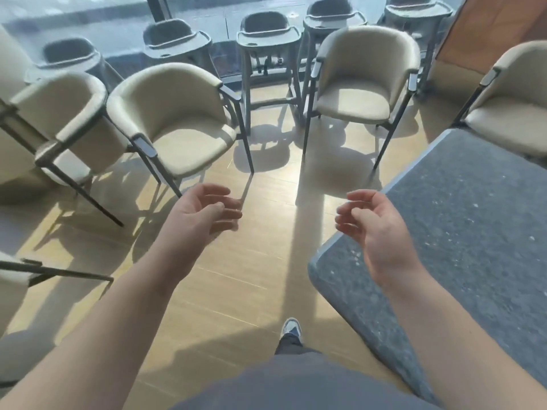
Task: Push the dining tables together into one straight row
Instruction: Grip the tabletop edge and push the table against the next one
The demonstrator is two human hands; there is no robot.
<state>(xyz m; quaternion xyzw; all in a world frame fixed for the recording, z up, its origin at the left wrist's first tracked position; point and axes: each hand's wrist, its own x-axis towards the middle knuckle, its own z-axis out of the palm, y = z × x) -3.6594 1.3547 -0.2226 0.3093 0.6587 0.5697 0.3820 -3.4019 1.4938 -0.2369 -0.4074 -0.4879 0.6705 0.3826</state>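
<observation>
View from the head, looking forward and down. Both hands are raised over the wooden floor (pixel 225 291) and hold nothing: the left hand (pixel 204 214) is palm-up with fingers loosely curled, and the right hand (pixel 376 229) is likewise relaxed and empty, hovering just above the near left corner of the counter (pixel 461 232).

This counter, the only dining table in view, fills the right side of the scene. Its top is grey, speckled and stone-like, with a rounded corner and a thick pale edge. Judged from that surface, it is probably heavy, rigid and smooth, so it should slide rather than lift, and the legs may drag or chatter on the floorboards. The sensible hold is the edge, with both hands spread wide along one side and pushing low and level; a one-corner push would likely swing it out of line. The legs and any second table are out of view.

Surroundings: three cream armchairs stand at the far side, one at far left (pixel 74 125), one left of centre (pixel 177 125) and one right of centre (pixel 364 84); a fourth (pixel 515 113) sits just beyond the counter's far edge. Grey high chairs (pixel 266 42) line the window behind them. The fourth armchair would block a push toward the far side; the floor to the left is open.
</observation>
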